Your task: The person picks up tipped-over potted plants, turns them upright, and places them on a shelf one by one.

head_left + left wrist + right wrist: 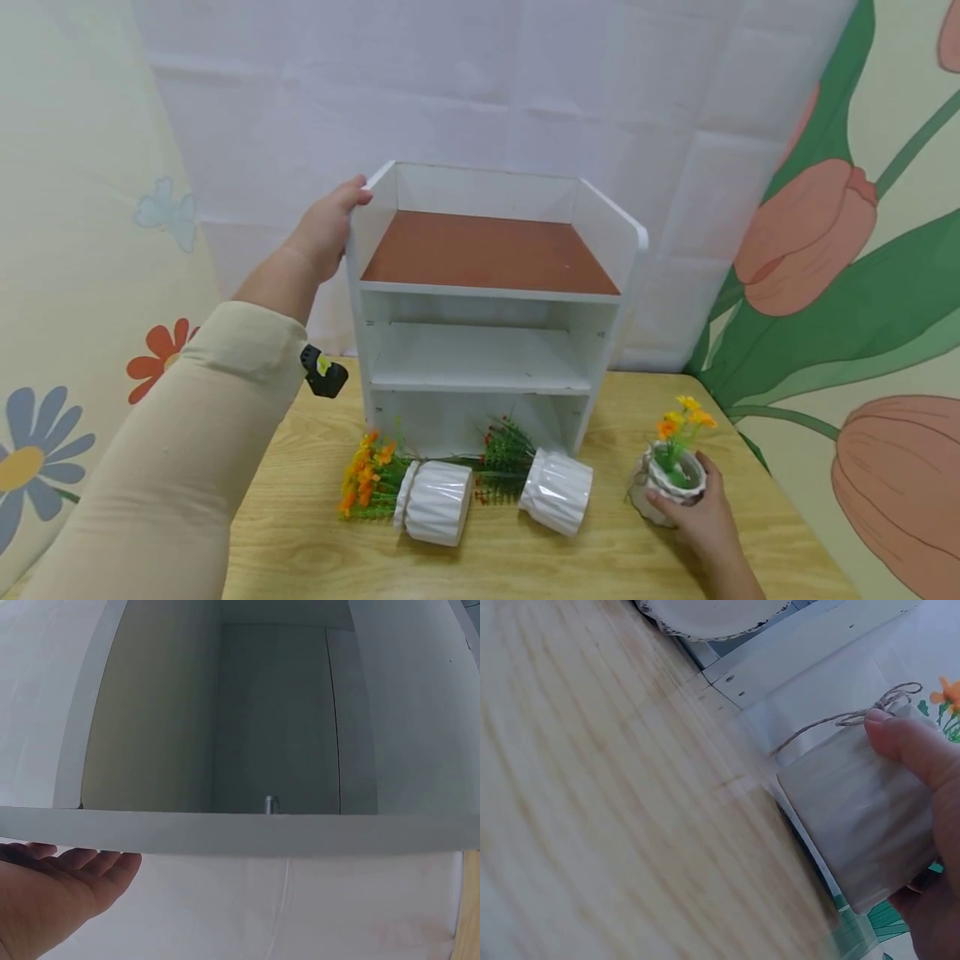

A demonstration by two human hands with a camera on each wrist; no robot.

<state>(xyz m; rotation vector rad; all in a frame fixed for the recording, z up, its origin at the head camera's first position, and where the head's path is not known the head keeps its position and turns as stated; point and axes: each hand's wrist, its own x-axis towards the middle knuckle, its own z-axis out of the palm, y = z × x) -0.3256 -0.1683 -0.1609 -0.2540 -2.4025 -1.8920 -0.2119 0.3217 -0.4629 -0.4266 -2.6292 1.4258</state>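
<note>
A white shelf unit (480, 383) with a brown top board stands on the wooden table. My left hand (327, 225) grips its left side panel near the upper edge; in the left wrist view, several fingers (94, 871) lie along the panel's outer side. At the right, my right hand (701, 521) grips a pale flower pot (660, 492) holding yellow-orange flowers (684, 421). A twine bow (881, 701) ties round this pot, with the right thumb over it. Whether the pot's base touches the table cannot be told.
Two white ribbed pots lie on their sides before the shelf: the left pot (438, 502) with orange flowers (367, 475), the right pot (557, 492) with red-tipped greenery (506, 458). A white cloth (660, 167) hangs behind. A tulip-painted wall (862, 333) borders the table's right.
</note>
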